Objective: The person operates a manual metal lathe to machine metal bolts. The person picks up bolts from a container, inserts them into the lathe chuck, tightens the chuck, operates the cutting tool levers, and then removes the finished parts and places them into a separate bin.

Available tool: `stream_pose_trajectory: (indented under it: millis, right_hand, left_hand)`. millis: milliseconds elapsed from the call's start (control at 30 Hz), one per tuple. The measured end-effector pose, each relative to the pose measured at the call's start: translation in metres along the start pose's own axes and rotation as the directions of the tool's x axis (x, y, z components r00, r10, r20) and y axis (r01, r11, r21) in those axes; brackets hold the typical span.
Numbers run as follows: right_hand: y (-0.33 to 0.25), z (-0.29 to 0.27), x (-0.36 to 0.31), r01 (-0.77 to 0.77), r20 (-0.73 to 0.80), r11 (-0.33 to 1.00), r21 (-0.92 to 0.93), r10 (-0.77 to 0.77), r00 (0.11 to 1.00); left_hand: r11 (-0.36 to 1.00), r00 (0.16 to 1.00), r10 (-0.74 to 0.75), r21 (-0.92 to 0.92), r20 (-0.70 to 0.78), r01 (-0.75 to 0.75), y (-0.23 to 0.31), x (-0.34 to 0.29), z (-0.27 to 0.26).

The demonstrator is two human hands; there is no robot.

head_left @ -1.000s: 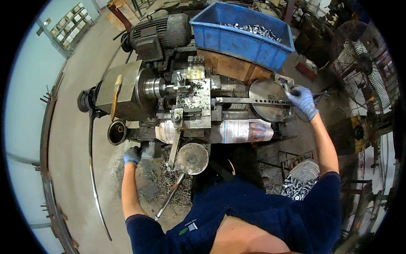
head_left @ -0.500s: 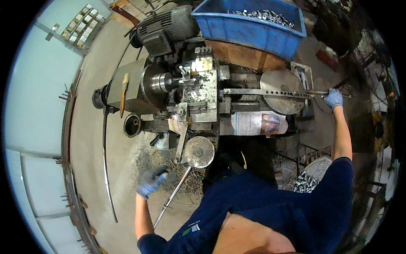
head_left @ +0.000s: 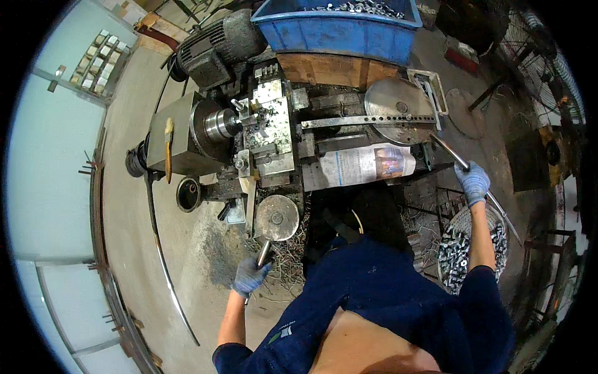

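My left hand (head_left: 251, 276), in a blue-grey glove, is closed round a metal lever (head_left: 265, 252) that joins a round metal disc (head_left: 278, 218) at the near side of a lathe. On the right, my gloved right hand (head_left: 473, 182) grips a long steel lever (head_left: 450, 151). That lever slants down and right from beside a larger round plate (head_left: 398, 103). A bar with a row of holes (head_left: 374, 120) crosses this plate toward the lathe's carriage (head_left: 271, 134). Metal chips lie on the carriage, right of the chuck (head_left: 219, 124).
Behind the lathe, a blue bin (head_left: 336, 36) of small metal parts stands on a wooden box (head_left: 330, 70). A motor (head_left: 218, 48) and a brush (head_left: 169, 149) are at left. Newspaper (head_left: 355, 167) covers the bed. A basket of metal parts (head_left: 458, 255) sits below my right arm.
My left hand has moved right and taken hold of the near lever. My right hand has come down and nearer with the long lever, which has swung from level to slanting.
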State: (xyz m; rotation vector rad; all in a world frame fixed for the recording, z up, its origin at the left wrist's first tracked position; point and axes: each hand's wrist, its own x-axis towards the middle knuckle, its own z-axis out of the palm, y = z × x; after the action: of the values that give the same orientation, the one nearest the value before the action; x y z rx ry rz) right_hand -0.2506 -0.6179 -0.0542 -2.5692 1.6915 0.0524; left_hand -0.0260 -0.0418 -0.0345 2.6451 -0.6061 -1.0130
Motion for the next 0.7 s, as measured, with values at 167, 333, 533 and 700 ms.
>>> stream_pose_trajectory:
  millis: [167,333,533,700]
  right_hand:
    - [0.005,0.006,-0.006,0.024,-0.067,1.000,-0.018,-0.025,0.997]
    - [0.008,0.010,0.020,0.071,-0.147,0.996,-0.049,-0.077,0.986]
    - [-0.011,-0.001,0.134,0.178,-0.262,0.928,-0.329,-0.270,0.926]
    - [-0.082,-0.001,0.199,0.131,-0.266,0.939,-0.317,-0.221,0.938]
  left_hand:
    - [0.974,0.959,0.199,-0.068,-0.200,-0.217,-0.018,0.006,0.016]
    - [0.994,0.993,0.089,-0.052,-0.075,-0.093,-0.034,0.005,0.019]
    - [0.949,0.966,0.214,-0.206,-0.144,-0.241,-0.011,0.002,0.012]
    - [0.969,0.981,0.193,-0.155,-0.016,-0.193,-0.023,0.015,0.012]
